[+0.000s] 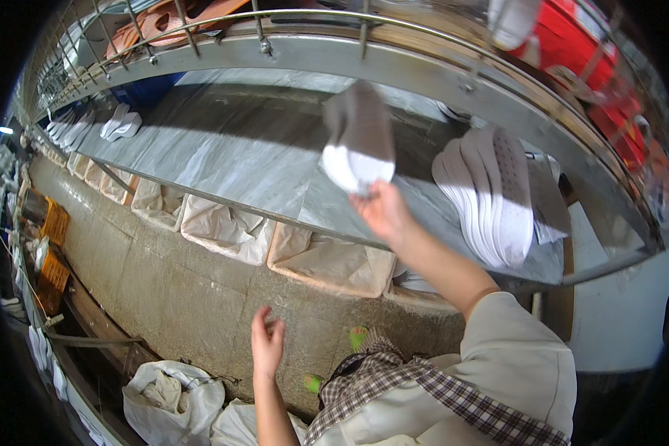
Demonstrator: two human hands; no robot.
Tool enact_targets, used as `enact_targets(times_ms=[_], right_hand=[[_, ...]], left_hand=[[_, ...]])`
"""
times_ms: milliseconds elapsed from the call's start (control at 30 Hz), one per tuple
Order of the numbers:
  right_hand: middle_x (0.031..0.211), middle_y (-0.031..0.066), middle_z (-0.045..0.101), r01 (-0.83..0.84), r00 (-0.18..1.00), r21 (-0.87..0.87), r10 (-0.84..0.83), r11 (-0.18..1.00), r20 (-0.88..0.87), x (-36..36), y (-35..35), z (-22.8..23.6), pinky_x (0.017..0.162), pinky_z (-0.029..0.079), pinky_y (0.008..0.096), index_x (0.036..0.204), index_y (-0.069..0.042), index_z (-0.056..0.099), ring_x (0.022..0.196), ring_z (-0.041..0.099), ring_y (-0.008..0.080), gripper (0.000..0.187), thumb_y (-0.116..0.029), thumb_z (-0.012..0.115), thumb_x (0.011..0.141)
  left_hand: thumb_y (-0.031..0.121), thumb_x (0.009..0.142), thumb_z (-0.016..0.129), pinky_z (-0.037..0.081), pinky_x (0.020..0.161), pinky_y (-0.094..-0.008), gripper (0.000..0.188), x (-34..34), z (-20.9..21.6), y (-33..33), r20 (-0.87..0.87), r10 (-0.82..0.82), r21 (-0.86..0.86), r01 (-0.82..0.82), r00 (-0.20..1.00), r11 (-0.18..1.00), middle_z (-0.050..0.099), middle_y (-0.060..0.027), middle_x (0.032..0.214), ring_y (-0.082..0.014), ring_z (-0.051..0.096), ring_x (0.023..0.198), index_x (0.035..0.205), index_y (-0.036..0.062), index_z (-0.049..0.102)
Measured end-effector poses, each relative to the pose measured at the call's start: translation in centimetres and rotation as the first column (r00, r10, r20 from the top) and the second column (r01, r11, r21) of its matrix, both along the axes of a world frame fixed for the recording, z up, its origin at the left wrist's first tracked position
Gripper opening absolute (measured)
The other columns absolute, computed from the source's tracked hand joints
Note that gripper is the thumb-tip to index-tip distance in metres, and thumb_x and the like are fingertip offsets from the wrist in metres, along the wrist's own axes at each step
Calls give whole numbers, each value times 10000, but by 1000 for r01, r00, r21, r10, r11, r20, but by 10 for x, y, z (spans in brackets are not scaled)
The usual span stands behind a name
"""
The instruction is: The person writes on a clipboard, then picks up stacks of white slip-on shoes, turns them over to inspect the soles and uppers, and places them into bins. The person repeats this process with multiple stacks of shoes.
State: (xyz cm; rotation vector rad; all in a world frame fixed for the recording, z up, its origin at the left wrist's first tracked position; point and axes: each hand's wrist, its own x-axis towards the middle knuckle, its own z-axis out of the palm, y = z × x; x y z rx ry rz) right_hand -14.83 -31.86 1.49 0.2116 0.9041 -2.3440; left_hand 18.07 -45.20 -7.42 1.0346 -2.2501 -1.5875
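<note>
Right hand [381, 212] pinches white insoles [360, 141] by the near end, raised over grey tabletop [201, 156]; motion blur, count unclear. Left hand [266, 334] holds nothing, fingers loosely curled, above concrete floor [178, 297], well apart from table. Insole stack [490, 193] stands fanned at table's right end; small insole group [120, 123] near far left. Lined bins [223, 247] in row below table edge. 2 orange crates [53, 282] at left, white sack [172, 405] lower left. Green footwear [358, 338] by checked apron [453, 386].
</note>
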Motion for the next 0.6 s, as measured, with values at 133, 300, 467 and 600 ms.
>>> enact_targets(times_ms=[133, 300, 467, 600], right_hand=[[1240, 257, 394, -441, 894, 231, 447, 867, 29, 130, 37, 21, 715, 554, 358, 1330, 49, 222, 960, 523, 274, 633, 27, 459, 744], [1379, 241, 317, -425, 576, 552, 685, 717, -446, 225, 44, 26, 780, 529, 336, 1456, -40, 87, 1149, 476, 307, 815, -90, 546, 785], [1203, 211, 477, -315, 238, 655, 725, 687, -646, 263, 33, 38, 914, 397, 381, 1341, 36, 393, 1069, 486, 261, 644, -394, 572, 897], [1213, 175, 438, 26, 133, 604, 596, 797, -792, 288, 7, 48, 965, 365, 376, 1200, -51, 569, 1153, 430, 271, 406, -308, 588, 886]], left_hand=[[192, 869, 626, 441, 913, -427, 738, -38, 67, -6, -468, 199, 438, 30, 861, 899, 278, -184, 1442, -320, 386, 1270, 1439, 77, 171], [222, 938, 502, 455, 931, -453, 650, -24, 97, 5, -418, 478, 726, -32, 773, 687, 312, -185, 1418, -325, 414, 1248, 1433, 72, 109], [326, 987, 389, 442, 954, -453, 480, 46, 73, 6, -225, 592, 917, -36, 774, 397, 488, -174, 1294, -313, 510, 1155, 1333, -4, 343], [427, 993, 268, 332, 1045, -442, 538, 89, 71, 21, -154, 493, 980, 69, 856, 187, 429, -111, 1378, -283, 432, 1244, 1380, 60, 337]])
